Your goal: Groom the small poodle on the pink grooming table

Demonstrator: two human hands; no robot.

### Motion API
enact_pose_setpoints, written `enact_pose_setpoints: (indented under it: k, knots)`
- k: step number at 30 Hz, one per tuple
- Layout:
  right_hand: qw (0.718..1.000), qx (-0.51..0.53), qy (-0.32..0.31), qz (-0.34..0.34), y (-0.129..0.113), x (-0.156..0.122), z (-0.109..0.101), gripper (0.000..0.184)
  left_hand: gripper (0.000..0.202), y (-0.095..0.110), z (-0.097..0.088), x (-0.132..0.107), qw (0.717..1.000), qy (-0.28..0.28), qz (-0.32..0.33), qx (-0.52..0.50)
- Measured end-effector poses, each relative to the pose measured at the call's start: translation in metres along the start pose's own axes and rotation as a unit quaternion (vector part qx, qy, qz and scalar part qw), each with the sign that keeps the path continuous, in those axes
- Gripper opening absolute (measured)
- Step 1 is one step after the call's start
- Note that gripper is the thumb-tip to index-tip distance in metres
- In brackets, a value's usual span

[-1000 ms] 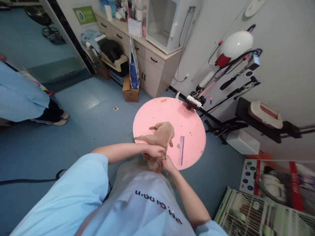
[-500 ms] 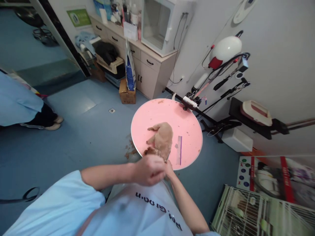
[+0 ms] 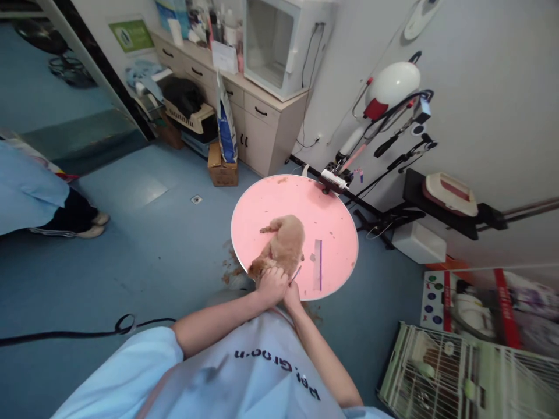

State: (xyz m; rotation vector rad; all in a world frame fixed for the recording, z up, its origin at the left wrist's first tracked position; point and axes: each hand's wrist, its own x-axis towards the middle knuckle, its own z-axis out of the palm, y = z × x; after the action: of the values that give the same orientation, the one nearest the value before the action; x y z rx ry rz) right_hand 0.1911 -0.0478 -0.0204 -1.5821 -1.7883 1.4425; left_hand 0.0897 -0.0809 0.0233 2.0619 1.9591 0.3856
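One dog (image 3: 287, 237) on a round pink worktop (image 3: 338, 244), toward the near edge

Position: dog lies left of centre, rump toward the far edge, head toward the near-left edge; coat tan, one leg extended to the left.

Left hand (image 3: 273, 286): resting over the dog's neck and the back of its head, fingers bent and in contact with the coat. Cannot tell whether this grip pinches any fur.

Right hand (image 3: 292, 295): just beside the left hand, at the near edge. Grip pressed together around a slender tool (image 3: 296, 274), tip angled up and rightward along the dog's flank. Tool type too small to tell.

Also on the worktop: a clear comb (image 3: 318, 266) with a purple spine, lying right of the dog, roughly at right angles to the near edge; a small grey tuft (image 3: 312, 257) between comb and dog; loose hair (image 3: 283, 180) by the far edge.

Floor: brown clippings (image 3: 230, 263) outside the left edge. Second person (image 3: 30, 186), light blue garment, well apart at left.
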Motion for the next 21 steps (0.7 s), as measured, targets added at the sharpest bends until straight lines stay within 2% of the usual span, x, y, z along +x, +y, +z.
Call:
enact_pose_setpoints:
  k: [5, 10, 16, 21]
  knots:
    - [0.999, -0.008, 0.042, 0.003, -0.007, -0.005, -0.005, 0.023, 0.017, -0.013, -0.005, -0.003, 0.997, 0.071, -0.027, -0.012]
    - [0.997, -0.030, 0.074, -0.019, -0.027, -0.014, -0.016, 0.023, 0.021, -0.025, -0.012, -0.004, 0.993, 0.110, 0.027, -0.035]
    - [0.995, -0.047, 0.074, -0.042, -0.045, -0.025, -0.025, 0.024, 0.025, -0.036, -0.014, -0.006, 0.981, 0.152, 0.084, -0.091]
    - [0.993, -0.060, 0.049, -0.086, -0.063, -0.024, -0.032, 0.016, 0.025, -0.037, -0.008, -0.012, 0.960, 0.203, 0.068, -0.180]
